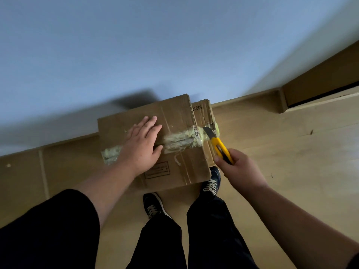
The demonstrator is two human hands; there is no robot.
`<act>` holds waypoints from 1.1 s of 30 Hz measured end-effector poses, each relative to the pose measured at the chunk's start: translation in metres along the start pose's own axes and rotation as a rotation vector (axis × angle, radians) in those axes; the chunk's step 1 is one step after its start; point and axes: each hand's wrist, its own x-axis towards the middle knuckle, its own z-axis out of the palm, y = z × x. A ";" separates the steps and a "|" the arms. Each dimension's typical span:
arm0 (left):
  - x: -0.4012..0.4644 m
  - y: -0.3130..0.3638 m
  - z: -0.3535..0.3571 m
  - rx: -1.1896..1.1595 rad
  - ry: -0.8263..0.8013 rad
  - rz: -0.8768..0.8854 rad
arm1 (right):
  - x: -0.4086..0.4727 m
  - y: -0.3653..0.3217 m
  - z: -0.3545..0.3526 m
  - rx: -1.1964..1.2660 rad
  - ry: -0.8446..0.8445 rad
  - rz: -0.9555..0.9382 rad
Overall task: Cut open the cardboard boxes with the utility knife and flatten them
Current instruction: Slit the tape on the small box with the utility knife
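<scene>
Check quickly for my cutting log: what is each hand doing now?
Left hand: open, flat on the cardboard box.
Right hand: gripping the utility knife.

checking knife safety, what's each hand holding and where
The right hand grips the knife by the lower end of its yellow handle, blade at the taped seam. The left hand holds nothing; it presses flat on the box.

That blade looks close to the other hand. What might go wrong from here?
The utility knife, gripped by the right hand, has its blade at the taped seam on the cardboard box. The left hand presses flat on that same seam line, so a slip along it could reach the fingers. The thick, wrinkled tape may snag the blade and make it jerk. A shoe sits just under the box edge below the knife.
</scene>
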 end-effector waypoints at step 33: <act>-0.090 -0.084 0.046 0.052 0.070 -0.060 | -0.004 -0.094 0.111 -1.018 -0.149 -0.409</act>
